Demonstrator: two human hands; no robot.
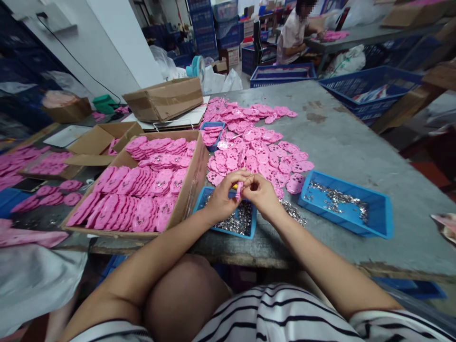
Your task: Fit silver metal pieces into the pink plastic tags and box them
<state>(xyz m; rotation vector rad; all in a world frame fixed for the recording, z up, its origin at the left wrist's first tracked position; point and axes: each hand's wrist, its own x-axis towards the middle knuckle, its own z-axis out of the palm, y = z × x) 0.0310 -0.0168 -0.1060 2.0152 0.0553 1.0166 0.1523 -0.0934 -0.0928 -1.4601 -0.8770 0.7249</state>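
Note:
My left hand (225,198) is closed around a pink scalloped plastic piece (239,190), held nearly edge-on. Against the right side of that piece, my right hand (262,192) has its thumb and fingers pinched together; what lies between them is too small to make out. Both hands are above a blue tray (253,227) of small shiny metal parts (239,219). A loose heap of similar metal parts (292,212) lies on the table just right of it. Beyond my fingers spreads a pile of pink pieces (261,154) with holes in them.
On the left stands a cardboard box (197,178) with rows of stacked pink pieces. Another blue tray (379,213), with scattered metal parts, sits on the grey table (356,156) to the right. A small blue basket (213,147) stands behind. A person (292,38) sits at a far table.

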